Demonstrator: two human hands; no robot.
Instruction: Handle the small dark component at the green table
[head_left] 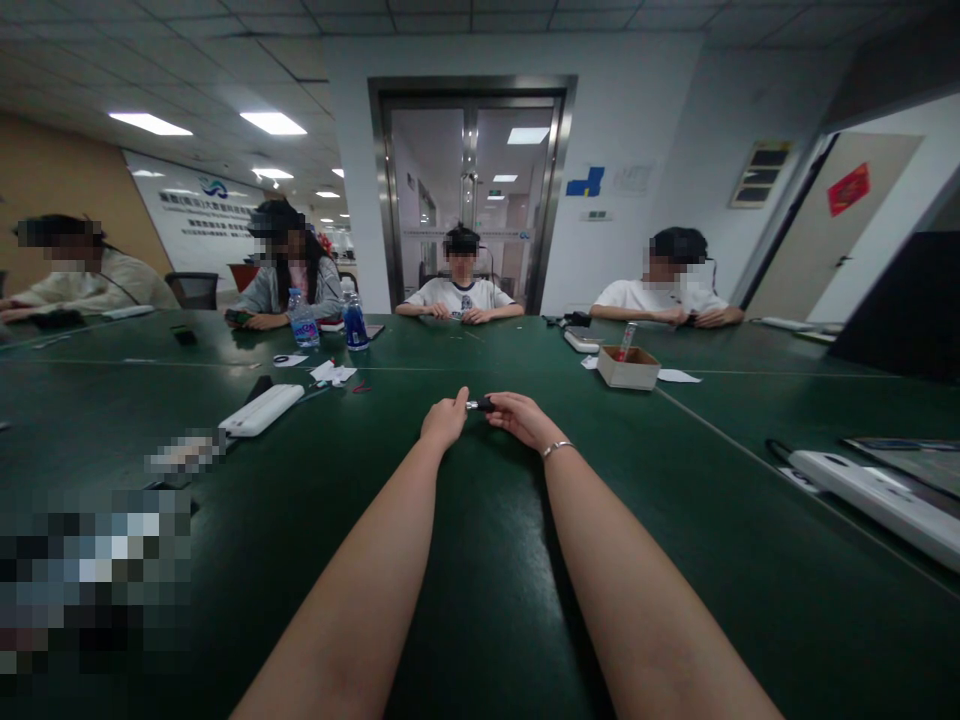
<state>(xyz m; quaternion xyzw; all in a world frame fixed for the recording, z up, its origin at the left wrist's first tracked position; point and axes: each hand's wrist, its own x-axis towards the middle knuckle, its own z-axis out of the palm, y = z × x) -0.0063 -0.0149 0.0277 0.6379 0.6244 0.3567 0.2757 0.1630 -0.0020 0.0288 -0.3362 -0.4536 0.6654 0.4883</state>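
Both my arms stretch forward over a dark green table (480, 560). My left hand (444, 420) is closed in a pinch on the silver end of a small black and silver object (480, 404). My right hand (517, 415), with a thin bracelet on the wrist, is closed round the black end of the same object. The two hands meet just above the table top. I cannot make out what the object is.
A white power strip (261, 410) lies to the left, another (877, 495) at the right edge. A small cardboard box (628, 367) and two water bottles (304, 320) stand farther off. Several people sit along the far side, before a glass door (471, 195).
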